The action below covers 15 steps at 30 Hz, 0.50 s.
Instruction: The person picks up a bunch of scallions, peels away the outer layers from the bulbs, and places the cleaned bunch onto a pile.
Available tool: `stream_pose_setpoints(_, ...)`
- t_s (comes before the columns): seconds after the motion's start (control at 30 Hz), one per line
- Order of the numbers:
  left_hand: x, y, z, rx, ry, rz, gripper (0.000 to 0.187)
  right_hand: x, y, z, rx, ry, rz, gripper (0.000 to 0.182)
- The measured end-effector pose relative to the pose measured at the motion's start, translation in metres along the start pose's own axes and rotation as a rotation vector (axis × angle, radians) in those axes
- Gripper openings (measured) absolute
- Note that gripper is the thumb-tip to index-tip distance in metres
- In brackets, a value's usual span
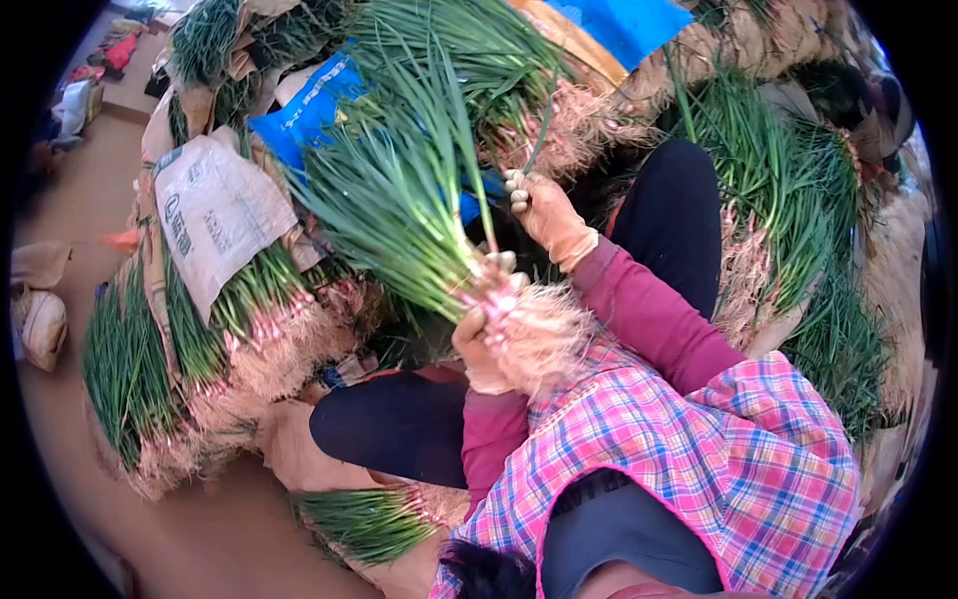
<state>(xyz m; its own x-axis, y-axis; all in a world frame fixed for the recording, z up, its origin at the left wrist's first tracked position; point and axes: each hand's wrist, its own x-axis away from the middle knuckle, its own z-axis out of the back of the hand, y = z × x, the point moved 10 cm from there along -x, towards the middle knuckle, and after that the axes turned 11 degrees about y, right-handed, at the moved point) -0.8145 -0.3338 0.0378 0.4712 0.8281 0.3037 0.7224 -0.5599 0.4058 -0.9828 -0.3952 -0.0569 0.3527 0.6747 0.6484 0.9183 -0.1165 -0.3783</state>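
My left hand [481, 355], in a pale glove, is closed around a large bunch of spring onions [431, 262]. The pinkish bulbs sit at its fingers, shaggy roots hang toward my apron, and the long green leaves point up and left. My right hand [552, 218], gloved too, is beside the bunch with its fingers curled. A single thin green stalk rises from those fingers, apparently one spring onion. Behind both hands lies a big pile of spring onions [459, 50], its roots facing me.
More spring onions [264, 309] lie in bundles at the left under a white printed sack [220, 215]. Others [768, 200] are heaped at the right. Blue sacking [624, 30] covers part of the far pile. A small bundle [364, 524] rests by my left knee [389, 427] near the brown floor [190, 539].
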Motion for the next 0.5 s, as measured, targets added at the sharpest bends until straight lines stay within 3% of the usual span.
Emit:
stream_pose_setpoints(0.03, 0.004, -0.002, 0.004, 0.076, -0.001, 0.077, 0.079, 0.000, -0.013, -0.007, 0.101, -0.138, 0.108, 0.015)
stream_pose_setpoints(0.1, 0.005, 0.006, 0.014, 0.056, -0.005, 0.068, 0.077, 0.062, 0.010, -0.046, 0.516, -0.530, 0.005, 0.016)
stream_pose_setpoints(0.13, 0.002, 0.005, 0.004, 0.158, -0.087, 0.074, 0.077, 0.073, 0.029, -0.050, 0.723, -0.620, 0.053, 0.018)
stream_pose_setpoints(0.17, 0.013, 0.005, -0.006, 0.111, 0.016, 0.119, 0.076, 0.084, 0.052, -0.051, 0.930, -0.704, 0.094, 0.020)
stream_pose_setpoints(0.23, 0.013, 0.001, -0.026, 0.276, -0.214, 0.189, 0.075, 0.110, 0.063, -0.057, 0.577, -0.651, -0.197, 0.023)
stream_pose_setpoints(0.27, 0.011, 0.002, -0.005, 0.162, -0.025, 0.122, 0.075, 0.110, 0.058, -0.069, 0.602, -0.766, -0.072, 0.023)
stream_pose_setpoints(0.3, 0.009, 0.002, 0.000, 0.164, -0.025, 0.116, 0.075, 0.107, 0.053, -0.067, 0.605, -0.770, -0.075, 0.023)
stream_pose_setpoints(0.37, 0.008, 0.001, 0.009, 0.154, -0.037, 0.125, 0.077, 0.092, 0.040, -0.048, 0.892, -0.667, -0.040, 0.021)
stream_pose_setpoints(0.4, 0.012, 0.005, -0.015, 0.216, -0.094, 0.136, 0.079, 0.080, 0.018, -0.052, 0.745, -0.597, 0.042, 0.018)
stream_pose_setpoints(0.43, 0.011, 0.007, -0.020, 0.231, -0.110, 0.122, 0.079, 0.058, -0.006, -0.045, 0.562, -0.564, -0.009, 0.019)
stream_pose_setpoints(0.5, 0.008, 0.017, -0.013, 0.237, -0.120, 0.064, 0.079, 0.056, -0.017, -0.040, 1.081, -0.596, 0.069, 0.019)
